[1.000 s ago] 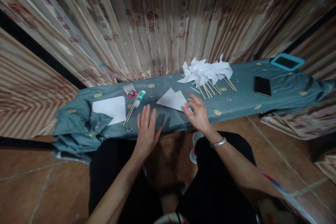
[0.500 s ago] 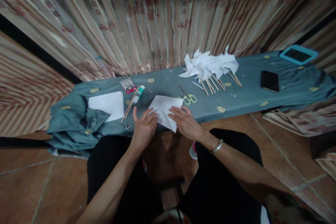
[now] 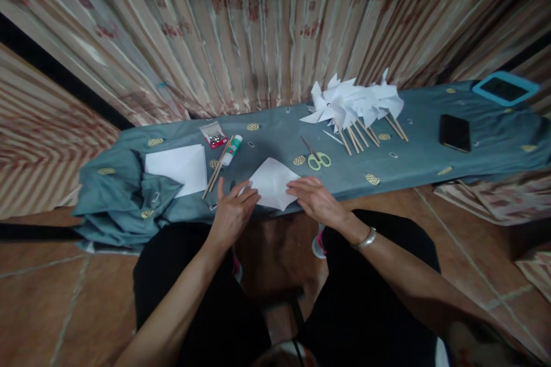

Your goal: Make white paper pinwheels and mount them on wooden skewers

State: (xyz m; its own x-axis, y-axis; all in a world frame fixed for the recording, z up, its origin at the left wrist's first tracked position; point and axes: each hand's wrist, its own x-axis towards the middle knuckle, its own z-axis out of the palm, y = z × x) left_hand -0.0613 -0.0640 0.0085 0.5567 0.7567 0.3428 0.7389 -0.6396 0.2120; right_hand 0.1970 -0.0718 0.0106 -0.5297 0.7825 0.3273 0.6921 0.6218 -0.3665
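Fingers of left hand and right hand hold white paper by its side corners, at near edge of table. Scissors lie just beyond, right; glue stick, left; pinwheels along far edge.

Head view, clock taken from the creased white sheet: left hand at 8, thumb spread away, fingers on the edge; right hand has fingers on the 3 o'clock corner, thumb hidden. Scissors at 2, white paper pinwheels on sticks farther out that way. Glue stick at 10, small packet beyond it, paper stack at 9, all on grey-green cloth.
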